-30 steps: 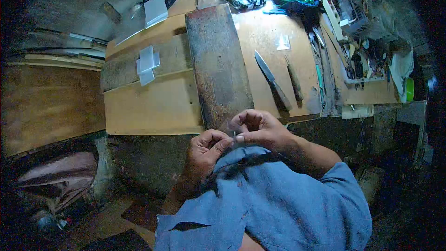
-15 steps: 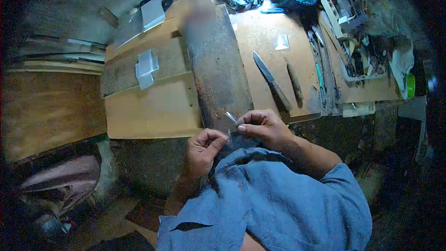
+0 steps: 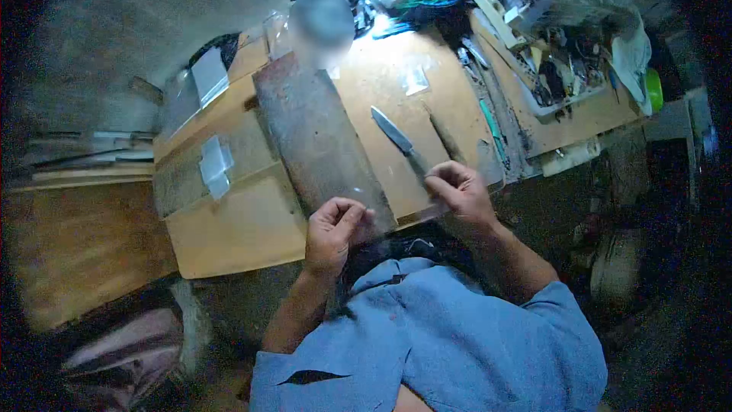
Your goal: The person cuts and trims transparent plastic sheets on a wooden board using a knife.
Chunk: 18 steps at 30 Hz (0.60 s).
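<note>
L hand (image 3: pixel 333 235) is by the near end of the board (image 3: pixel 320 133); thumb and index tip are together. A pale bit (image 3: pixel 370 215) shows at these tips, too small to tell what it is, or if it is pinched. R hand (image 3: pixel 465 197) is well apart from L hand, fingers curled at the knife (image 3: pixel 400 140) handle; whether they are clamped on it or only in front of it in this view, I can't tell. Knife lies on the table (image 3: pixel 244 236), right of the board, blade pointing away from the person.

Step in hand is prob. taking the knife. Next move calls for, I judge, a hold on the handle only, w/ fingers off the blade.

Edges: the table's near edge runs just below both hands, so a small thing could fall there. Btw. board and blade a strip of table gives room; on the other side, the thin tool (image 3: pixel 444 136) lies near the knife, so room is less.
</note>
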Available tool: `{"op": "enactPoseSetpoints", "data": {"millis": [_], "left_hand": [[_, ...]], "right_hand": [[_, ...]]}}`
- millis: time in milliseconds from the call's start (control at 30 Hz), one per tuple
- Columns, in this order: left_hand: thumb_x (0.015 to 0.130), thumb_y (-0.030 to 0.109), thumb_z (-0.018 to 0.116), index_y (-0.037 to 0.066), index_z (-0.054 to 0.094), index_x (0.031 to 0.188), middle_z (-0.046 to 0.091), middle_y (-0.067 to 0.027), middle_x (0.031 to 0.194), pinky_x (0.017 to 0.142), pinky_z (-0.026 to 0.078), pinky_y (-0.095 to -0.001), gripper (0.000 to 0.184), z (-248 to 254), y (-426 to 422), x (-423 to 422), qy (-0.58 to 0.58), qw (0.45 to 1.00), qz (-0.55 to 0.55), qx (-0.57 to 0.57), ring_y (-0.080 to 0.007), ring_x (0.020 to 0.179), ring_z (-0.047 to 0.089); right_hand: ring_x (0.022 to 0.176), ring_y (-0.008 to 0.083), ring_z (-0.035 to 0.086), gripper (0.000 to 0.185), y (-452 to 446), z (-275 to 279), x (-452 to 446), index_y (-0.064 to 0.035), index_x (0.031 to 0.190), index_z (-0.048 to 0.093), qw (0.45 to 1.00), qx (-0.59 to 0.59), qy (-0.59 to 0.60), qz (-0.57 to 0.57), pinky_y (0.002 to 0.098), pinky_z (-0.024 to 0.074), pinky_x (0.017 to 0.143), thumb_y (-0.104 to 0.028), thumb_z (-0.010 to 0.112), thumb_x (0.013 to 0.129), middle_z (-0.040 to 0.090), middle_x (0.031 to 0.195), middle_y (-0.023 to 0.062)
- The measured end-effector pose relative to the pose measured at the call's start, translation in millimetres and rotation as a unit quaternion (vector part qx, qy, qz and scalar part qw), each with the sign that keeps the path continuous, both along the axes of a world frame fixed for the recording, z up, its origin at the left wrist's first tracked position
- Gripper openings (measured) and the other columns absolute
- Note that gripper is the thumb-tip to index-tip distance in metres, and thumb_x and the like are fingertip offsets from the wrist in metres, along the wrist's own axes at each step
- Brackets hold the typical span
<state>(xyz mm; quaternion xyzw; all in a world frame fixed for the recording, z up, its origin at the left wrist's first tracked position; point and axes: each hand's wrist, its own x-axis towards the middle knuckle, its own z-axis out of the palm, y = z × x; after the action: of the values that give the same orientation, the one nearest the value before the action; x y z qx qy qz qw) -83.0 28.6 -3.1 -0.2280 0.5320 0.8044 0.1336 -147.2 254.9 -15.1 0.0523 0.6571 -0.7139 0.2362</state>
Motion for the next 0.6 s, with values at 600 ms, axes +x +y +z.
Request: {"op": "enactPoseSetpoints", "data": {"millis": [600], "left_hand": [[0.082, 0.027, 0.064, 0.003, 0.065, 0.1, 0.064, -0.0061, 0.094, 0.071, 0.044, -0.0317, 0.03, -102, 164, -235, 0.021, 0.965, -0.198, -0.173, -0.0166, 0.08, 0.057]], "right_hand": [[0.064, 0.0095, 0.055, 0.015, 126, -47, 59, -0.0006, 0.091, 0.057, 0.935, 0.056, -0.007, -0.35, 0.024, 0.0446, 0.06, -0.012, 0.062, 0.084, 0.059, 0.078, 0.0026]]}}
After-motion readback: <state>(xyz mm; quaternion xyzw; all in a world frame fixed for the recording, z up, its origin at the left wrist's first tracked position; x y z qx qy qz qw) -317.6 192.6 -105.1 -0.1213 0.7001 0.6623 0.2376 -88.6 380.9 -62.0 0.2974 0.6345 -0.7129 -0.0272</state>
